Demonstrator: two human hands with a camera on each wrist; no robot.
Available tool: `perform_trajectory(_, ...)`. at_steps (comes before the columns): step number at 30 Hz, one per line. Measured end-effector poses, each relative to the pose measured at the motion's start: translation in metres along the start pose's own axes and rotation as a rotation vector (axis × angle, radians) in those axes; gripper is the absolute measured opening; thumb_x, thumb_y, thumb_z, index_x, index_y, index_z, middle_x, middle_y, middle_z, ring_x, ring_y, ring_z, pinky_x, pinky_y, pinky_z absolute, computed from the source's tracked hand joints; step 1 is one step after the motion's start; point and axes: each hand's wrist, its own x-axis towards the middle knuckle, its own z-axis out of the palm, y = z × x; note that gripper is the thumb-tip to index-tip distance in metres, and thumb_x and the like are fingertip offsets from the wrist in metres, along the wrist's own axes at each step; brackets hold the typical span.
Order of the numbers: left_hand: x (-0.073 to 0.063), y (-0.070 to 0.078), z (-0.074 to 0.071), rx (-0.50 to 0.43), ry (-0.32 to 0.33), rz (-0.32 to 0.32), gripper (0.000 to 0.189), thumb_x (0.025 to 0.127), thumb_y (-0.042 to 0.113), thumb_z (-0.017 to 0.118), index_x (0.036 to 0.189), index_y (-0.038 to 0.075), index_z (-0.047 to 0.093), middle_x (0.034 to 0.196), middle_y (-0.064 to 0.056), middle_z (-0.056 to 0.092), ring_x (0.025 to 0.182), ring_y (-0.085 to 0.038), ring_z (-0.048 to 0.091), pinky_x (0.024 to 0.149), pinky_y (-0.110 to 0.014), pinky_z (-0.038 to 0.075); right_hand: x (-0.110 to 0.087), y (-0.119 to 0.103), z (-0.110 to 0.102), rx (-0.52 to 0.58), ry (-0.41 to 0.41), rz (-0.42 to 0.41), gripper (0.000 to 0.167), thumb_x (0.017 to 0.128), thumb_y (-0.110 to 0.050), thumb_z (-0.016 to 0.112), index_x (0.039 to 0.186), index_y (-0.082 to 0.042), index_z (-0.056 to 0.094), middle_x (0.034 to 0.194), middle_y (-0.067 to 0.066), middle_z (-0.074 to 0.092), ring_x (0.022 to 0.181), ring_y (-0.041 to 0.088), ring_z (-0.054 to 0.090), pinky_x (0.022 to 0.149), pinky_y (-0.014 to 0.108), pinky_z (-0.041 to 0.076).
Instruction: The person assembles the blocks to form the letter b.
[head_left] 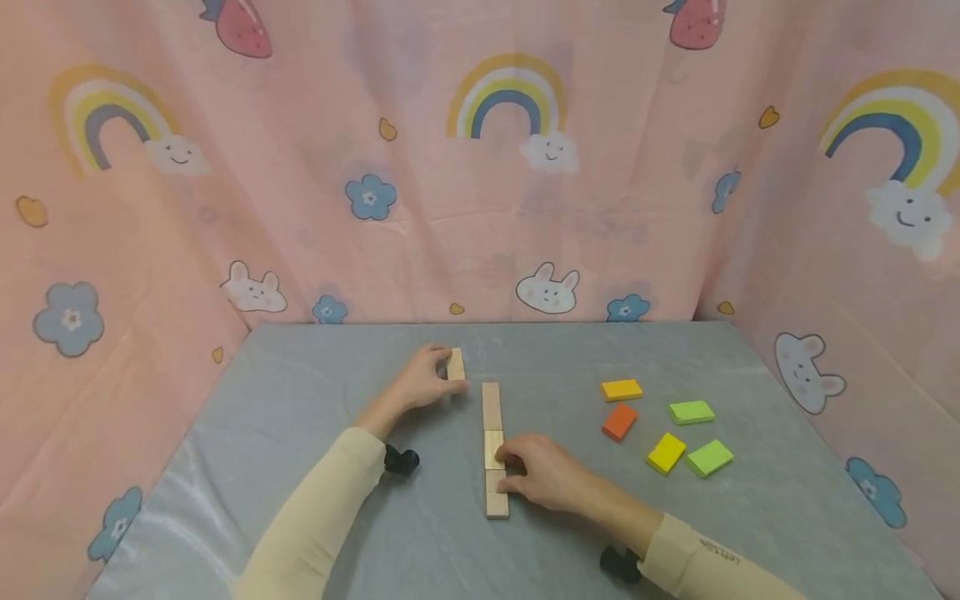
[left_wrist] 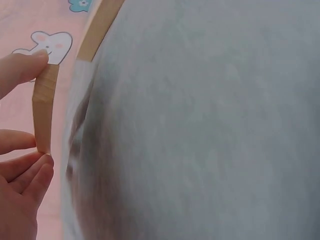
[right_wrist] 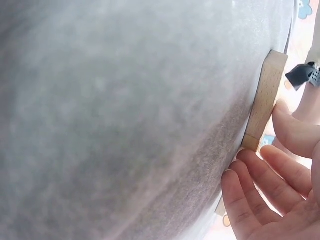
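Cream sleeves (head_left: 300, 517) are showing nearest; the left hand (head_left: 417, 381) is pinching a wooden block (head_left: 457, 365) left of a three-block row (head_left: 491, 407), which the right hand (head_left: 549, 472) is touching from the right. Left wrist view: thumb and fingertips are gripping the block's ends. Right wrist view: fingers are lying loosely together, thumb apart.

Left hand (head_left: 420, 381): pinching, thumb apart from fingertips
Right hand (head_left: 546, 472): fingers bent, thumb spread apart
Forearms (head_left: 318, 508): sleeved, behind the hands
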Motion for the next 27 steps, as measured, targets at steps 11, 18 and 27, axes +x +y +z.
perform_trajectory(11, 0.016, 0.013, 0.014, -0.052, 0.015, 0.028, 0.079, 0.088, 0.043, 0.077, 0.145, -0.005, 0.051, 0.149, -0.022, 0.048, 0.138, -0.039, 0.044, 0.112, -0.053, 0.039, -0.001, 0.003, -0.001, 0.004, 0.008, -0.021, 0.030, 0.082, -0.021, 0.087, 0.106, -0.008, 0.074, 0.092, -0.006, 0.066, 0.083, 0.009, 0.057, 0.075, 0.034, 0.051)
perform_trajectory(18, 0.027, 0.018, 0.027, -0.125, -0.007, 0.006, 0.080, 0.089, 0.043, 0.077, 0.147, -0.004, 0.049, 0.150, -0.022, 0.046, 0.139, -0.038, 0.045, 0.111, -0.051, 0.040, -0.002, 0.004, -0.001, 0.003, 0.009, -0.027, 0.030, 0.082, -0.021, 0.087, 0.105, -0.008, 0.075, 0.092, -0.006, 0.067, 0.083, 0.009, 0.058, 0.075, 0.034, 0.052)
perform_trajectory(27, 0.038, 0.019, 0.031, -0.098, -0.019, 0.022, 0.080, 0.089, 0.045, 0.076, 0.147, -0.004, 0.050, 0.148, -0.022, 0.048, 0.137, -0.037, 0.046, 0.111, -0.052, 0.040, -0.001, 0.005, -0.001, 0.009, 0.011, -0.035, 0.029, 0.083, -0.021, 0.086, 0.106, -0.007, 0.075, 0.091, -0.006, 0.066, 0.081, 0.009, 0.056, 0.074, 0.033, 0.051)
